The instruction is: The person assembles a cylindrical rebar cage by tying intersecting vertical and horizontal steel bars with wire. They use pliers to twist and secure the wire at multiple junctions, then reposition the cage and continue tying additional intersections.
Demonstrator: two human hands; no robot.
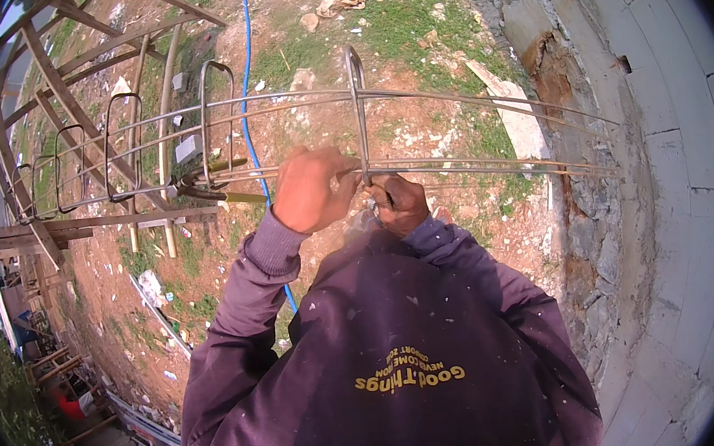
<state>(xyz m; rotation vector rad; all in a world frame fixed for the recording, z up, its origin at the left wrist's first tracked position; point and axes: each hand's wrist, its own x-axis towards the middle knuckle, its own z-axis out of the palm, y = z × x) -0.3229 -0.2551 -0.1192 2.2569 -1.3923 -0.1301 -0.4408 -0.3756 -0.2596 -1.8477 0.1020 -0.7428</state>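
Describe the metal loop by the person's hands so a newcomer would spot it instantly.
Find the rebar frame stretching across the picture, beyond the dark purple top. Where the left hand and right hand meet it, a narrow metal loop crosses its bars. It is the rightmost loop, the only one with hands at its near end.

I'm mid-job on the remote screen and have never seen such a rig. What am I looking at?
There's no machine: these are a person's bare hands, seen by a head-worn camera looking down, so picture left is their left. Its fisheye lens bends straight edges. The left hand and right hand work close together at the near end of a metal hoop around long thin bars. Whether they pinch anything thin is too small to tell. A yellow-handled tool sits at the bars, left of the hands. Below are soil, grass and a blue hose.
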